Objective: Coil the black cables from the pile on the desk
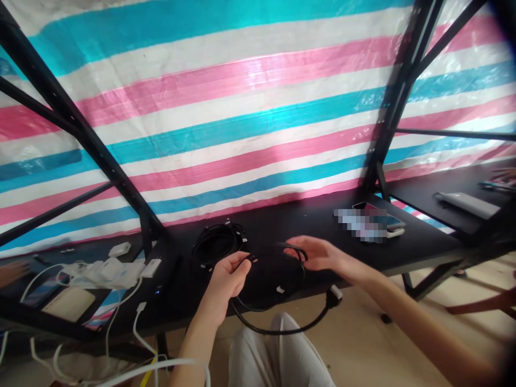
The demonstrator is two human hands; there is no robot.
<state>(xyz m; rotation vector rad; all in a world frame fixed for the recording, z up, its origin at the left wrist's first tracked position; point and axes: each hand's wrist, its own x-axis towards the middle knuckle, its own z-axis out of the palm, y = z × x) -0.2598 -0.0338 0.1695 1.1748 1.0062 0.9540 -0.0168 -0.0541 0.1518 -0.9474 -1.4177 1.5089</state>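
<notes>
A black cable (278,332) runs in loops between my two hands above the table's front edge. One end, a thick black plug (334,295) with a pale tip, hangs below my right hand. My left hand (230,275) is closed, thumb against fingers, pinching the cable on the left side of the loops. Curved around the loops on the right is my right hand (316,253), its fingertips partly hidden by the cable. Just behind my left hand lies a coil of black cable (217,244) with small white tags. A small white piece (279,289) shows near the table's front edge.
Phones (387,219) lie on the black table (278,212) at right. At left are a white power strip (121,274) with chargers and hanging white cables (137,336). Black metal frames (116,177) rise on both sides before a striped sheet (250,118). Another person's hand (14,273) shows far left.
</notes>
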